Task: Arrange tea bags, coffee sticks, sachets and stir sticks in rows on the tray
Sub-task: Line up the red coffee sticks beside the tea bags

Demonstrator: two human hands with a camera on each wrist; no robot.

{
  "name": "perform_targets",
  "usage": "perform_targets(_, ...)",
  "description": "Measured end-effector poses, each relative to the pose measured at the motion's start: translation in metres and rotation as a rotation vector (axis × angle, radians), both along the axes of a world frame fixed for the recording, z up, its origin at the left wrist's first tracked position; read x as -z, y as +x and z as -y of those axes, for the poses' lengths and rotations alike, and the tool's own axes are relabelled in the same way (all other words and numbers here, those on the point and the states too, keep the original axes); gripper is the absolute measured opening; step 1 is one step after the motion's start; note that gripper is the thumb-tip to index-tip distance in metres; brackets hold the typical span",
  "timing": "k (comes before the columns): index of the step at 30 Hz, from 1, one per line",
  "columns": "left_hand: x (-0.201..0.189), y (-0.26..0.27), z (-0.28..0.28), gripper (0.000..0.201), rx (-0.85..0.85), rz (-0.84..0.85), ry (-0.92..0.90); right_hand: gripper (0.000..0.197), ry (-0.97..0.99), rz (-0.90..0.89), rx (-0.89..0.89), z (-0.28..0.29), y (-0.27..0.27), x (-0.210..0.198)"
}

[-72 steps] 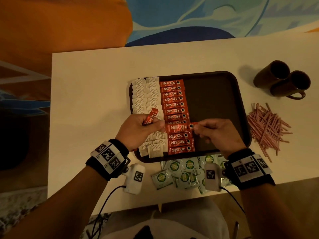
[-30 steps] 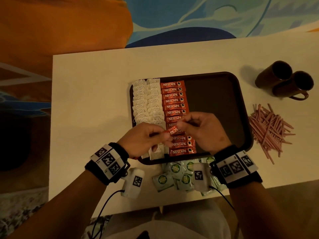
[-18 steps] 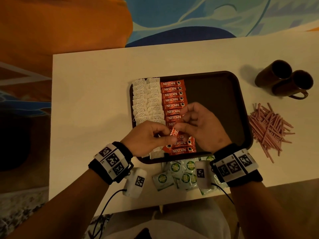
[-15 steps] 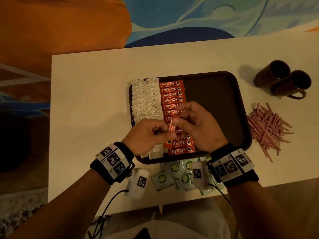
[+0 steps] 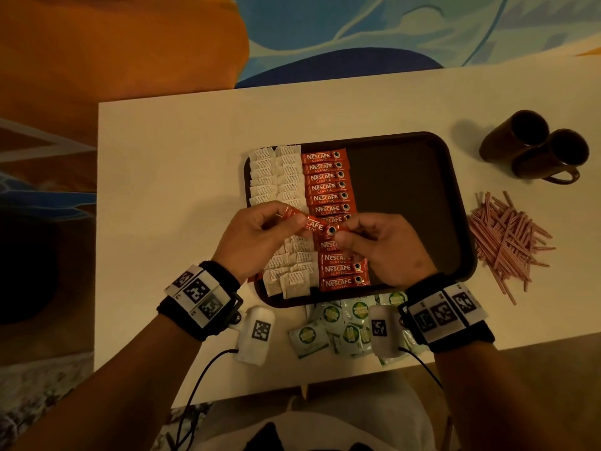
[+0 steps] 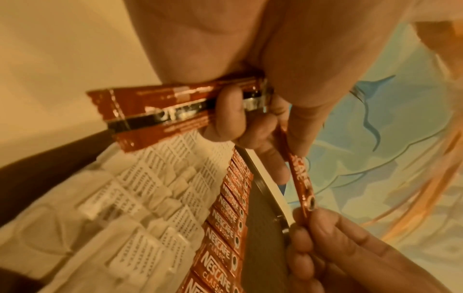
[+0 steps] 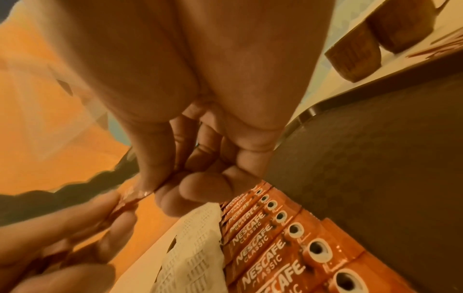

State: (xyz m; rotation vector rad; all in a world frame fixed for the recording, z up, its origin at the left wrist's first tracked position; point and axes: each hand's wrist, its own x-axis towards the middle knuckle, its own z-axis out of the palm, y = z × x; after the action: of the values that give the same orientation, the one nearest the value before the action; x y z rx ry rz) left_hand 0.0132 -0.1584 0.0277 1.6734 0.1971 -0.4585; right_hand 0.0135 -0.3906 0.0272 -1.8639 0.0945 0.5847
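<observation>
Both hands hold one red coffee stick (image 5: pixel 313 224) level above the dark tray (image 5: pixel 455 190), label up. My left hand (image 5: pixel 287 222) pinches its left end, and my right hand (image 5: pixel 343 235) pinches the end with the cup picture. The left wrist view shows that stick (image 6: pixel 300 178) running down to the right hand's fingers (image 6: pixel 325 237). My left hand (image 6: pixel 250 119) also grips a small bundle of coffee sticks (image 6: pixel 160 111) in its palm. On the tray lie two columns of white tea bags (image 5: pixel 276 170) and a row of coffee sticks (image 5: pixel 325 187). My hands hide the middle of these rows.
Green sachets (image 5: pixel 328 330) lie loose on the table in front of the tray. A pile of pink stir sticks (image 5: pixel 507 242) sits to its right. Two dark mugs (image 5: pixel 533 148) stand at the back right. The tray's right half (image 5: pixel 400 203) is bare.
The stick stood on edge between the fingertips half a second ago; it now lies level with its label up. Both hands have moved slightly away from me over the row.
</observation>
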Motion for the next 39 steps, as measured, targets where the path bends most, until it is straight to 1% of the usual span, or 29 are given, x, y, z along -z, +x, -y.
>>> perform_targets(2, -0.001, -0.002, -0.003, 0.017, 0.044, 0.001, 0.024, 0.008, -0.003, 0.006, 0.019, 0.008, 0.000, -0.001)
perform_targets(5, -0.001, -0.005, -0.003, 0.022, 0.172, -0.038, 0.059, 0.011, -0.011, 0.006, 0.040, 0.019, -0.004, -0.002)
perform_targets(7, 0.002, -0.007, -0.005, 0.022, 0.222, -0.052, 0.092, 0.012, -0.060, -0.014, 0.042, 0.030, -0.008, 0.002)
perform_targets(10, 0.010, -0.008, -0.009, 0.022, 0.211, -0.057, 0.147, 0.011, -0.168, -0.079, 0.039, 0.046, -0.014, 0.012)
perform_targets(13, 0.014, -0.010, -0.011, 0.019, 0.180, -0.068, 0.146, 0.010, -0.269, -0.128, -0.007, 0.057, -0.022, 0.022)
perform_targets(16, 0.016, -0.011, -0.012, 0.019, 0.184, -0.074, 0.153, 0.010, -0.302, -0.168, -0.035, 0.055, -0.030, 0.030)
perform_targets(21, 0.017, -0.013, -0.011, 0.018, 0.203, -0.074, 0.171, 0.007, -0.389, -0.215, 0.027, 0.046, -0.032, 0.041)
perform_targets(25, 0.017, -0.013, -0.012, 0.018, 0.205, -0.063, 0.173, 0.011, -0.484, -0.211, 0.026, 0.042, -0.029, 0.042)
perform_targets(31, 0.015, -0.014, -0.011, 0.018, 0.201, -0.064, 0.171, 0.014, -0.545, -0.228, 0.077, 0.039, -0.026, 0.044)
perform_targets(39, 0.015, -0.016, -0.010, 0.017, 0.204, -0.072, 0.151, 0.019, -0.555, -0.235, 0.085, 0.032, -0.024, 0.042)
